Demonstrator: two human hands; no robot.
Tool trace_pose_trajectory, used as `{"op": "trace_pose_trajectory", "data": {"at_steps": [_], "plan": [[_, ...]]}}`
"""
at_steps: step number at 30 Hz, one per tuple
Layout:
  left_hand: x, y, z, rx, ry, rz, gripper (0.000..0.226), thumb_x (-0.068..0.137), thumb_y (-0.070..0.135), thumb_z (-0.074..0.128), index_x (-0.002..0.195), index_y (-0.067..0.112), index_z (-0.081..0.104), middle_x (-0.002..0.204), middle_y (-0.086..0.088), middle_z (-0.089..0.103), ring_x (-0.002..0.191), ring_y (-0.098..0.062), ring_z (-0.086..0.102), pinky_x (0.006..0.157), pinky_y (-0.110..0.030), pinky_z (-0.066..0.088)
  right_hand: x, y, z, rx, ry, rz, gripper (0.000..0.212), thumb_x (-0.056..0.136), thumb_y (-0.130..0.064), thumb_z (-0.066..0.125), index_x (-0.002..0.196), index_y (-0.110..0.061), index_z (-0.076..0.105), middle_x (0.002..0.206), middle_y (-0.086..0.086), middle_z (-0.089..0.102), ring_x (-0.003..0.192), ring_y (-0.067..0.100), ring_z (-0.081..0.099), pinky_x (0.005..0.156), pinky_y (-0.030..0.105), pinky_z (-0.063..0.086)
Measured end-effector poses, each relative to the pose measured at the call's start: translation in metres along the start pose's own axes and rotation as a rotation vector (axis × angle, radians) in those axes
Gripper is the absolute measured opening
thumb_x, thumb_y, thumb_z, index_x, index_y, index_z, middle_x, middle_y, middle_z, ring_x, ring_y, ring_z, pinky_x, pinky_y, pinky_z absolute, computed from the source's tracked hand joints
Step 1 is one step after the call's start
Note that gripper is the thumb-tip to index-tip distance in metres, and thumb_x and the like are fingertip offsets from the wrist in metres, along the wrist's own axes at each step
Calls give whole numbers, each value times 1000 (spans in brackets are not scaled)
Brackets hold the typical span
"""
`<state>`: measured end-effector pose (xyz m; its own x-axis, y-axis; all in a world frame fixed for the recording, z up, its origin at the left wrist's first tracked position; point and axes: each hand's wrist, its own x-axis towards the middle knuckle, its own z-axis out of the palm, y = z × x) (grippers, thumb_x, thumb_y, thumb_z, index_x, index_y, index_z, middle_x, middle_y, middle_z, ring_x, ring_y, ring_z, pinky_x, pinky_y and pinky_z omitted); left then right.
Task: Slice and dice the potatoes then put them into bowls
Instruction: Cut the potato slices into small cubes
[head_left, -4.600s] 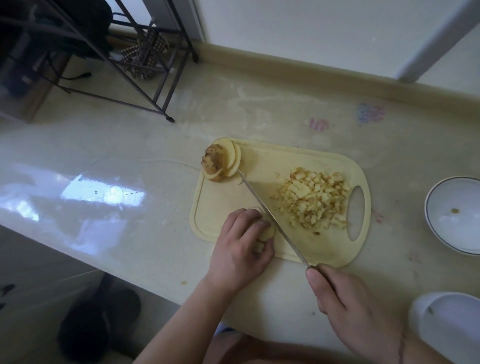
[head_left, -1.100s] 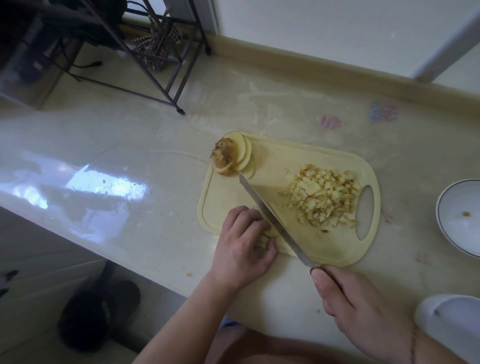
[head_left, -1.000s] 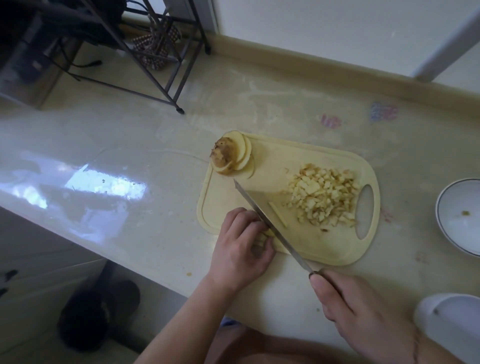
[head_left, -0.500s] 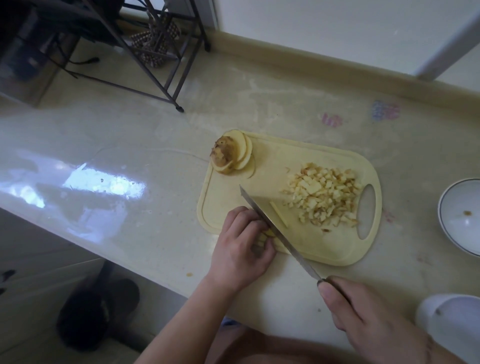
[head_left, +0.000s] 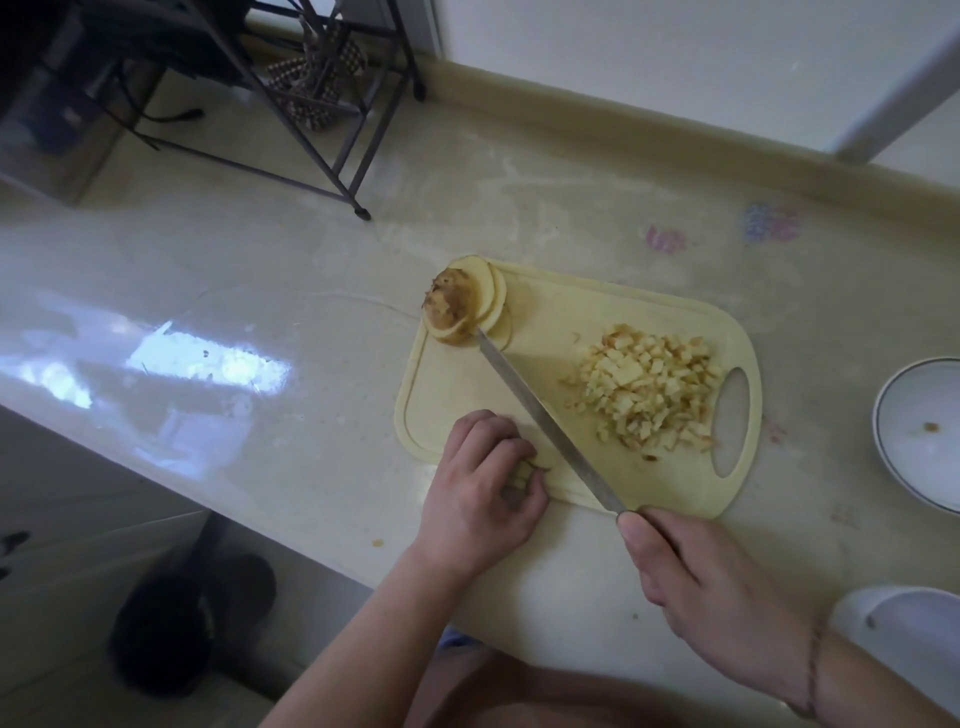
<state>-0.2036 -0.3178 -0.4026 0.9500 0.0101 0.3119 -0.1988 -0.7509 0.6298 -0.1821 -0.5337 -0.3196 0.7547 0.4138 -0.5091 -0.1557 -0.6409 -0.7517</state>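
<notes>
Slices (head_left: 467, 304) stacked at board's (head_left: 571, 322) far-left corner. Left hand (head_left: 480, 499) knuckles up, fingers curled over a potato bit (head_left: 524, 473) at the near edge. Knife (head_left: 545, 426) runs diagonally w/ tip by the slices. Dice pile (head_left: 647, 389) mid-right. Right hand (head_left: 711, 582) wrapped round the handle. Bowl (head_left: 914, 431) far right.

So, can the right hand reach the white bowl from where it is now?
Probably yes. The bowl stands on the counter right of the board, nothing between, but the right hand grips the knife, which it should set down first.
</notes>
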Motion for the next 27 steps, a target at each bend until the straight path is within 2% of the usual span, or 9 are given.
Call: {"op": "trace_pose_trajectory", "data": {"at_steps": [3,6,10,14,18,20,24,27], "plan": [[-2,1,-1,-6,10,28,13,78,6,81,85,-1,72,95,-13,66,98,-32,61,90,-36,53,-3,-4,-1,34,-47,-13,56,83,-71,32,68,-18,43,51,-2,44,45,7,40,50,19,33],[-2,1,-1,-16,22,34,11,79,4,81,86,-1,73,94,-12,68,96,-30,62,87,-36,54,-7,-5,0,18,-58,-36,61,83,-72,31,65,-14,40,52,-3,41,49,8,38,50,20,32],[-1,1,-1,-34,20,25,11,78,2,81,87,-1,75,95,-11,69,96,-32,64,85,-38,55,-11,-1,2,-18,-47,-29,71,78,-84,23,67,-16,41,53,-1,43,50,7,39,53,27,36],[-2,-1,0,-44,18,17,11,79,3,80,88,-1,75,97,-11,69,99,-31,64,87,-39,55,-14,7,1,-54,-67,-1,77,77,-87,19,64,-15,41,61,10,50,51,13,44,59,37,42],[-1,0,-1,-42,7,4,13,77,3,80,88,0,75,97,-11,69,100,-30,64,88,-37,55,-4,-1,8,-59,-44,-24,70,79,-83,22,64,-17,43,69,5,56,56,14,50,58,27,42],[0,-1,-1,-41,4,-1,12,77,4,80,87,0,75,96,-10,69,99,-30,64,88,-36,55,6,-5,12,-79,-26,-55,63,83,-74,24,63,-18,43,73,3,58,58,16,52,57,27,42],[0,-1,-2,-36,-4,8,11,78,5,81,86,2,74,96,-10,68,98,-30,63,90,-34,53,10,-3,11,-77,-15,-59,61,85,-71,25,62,-17,43,64,10,54,53,18,49,58,37,42],[-1,0,-2,-30,6,1,11,78,5,81,84,2,73,93,-10,66,96,-30,62,90,-32,52,5,1,5,-53,-18,-28,62,84,-72,28,62,-16,41,53,3,46,48,11,43,52,33,40]]}}
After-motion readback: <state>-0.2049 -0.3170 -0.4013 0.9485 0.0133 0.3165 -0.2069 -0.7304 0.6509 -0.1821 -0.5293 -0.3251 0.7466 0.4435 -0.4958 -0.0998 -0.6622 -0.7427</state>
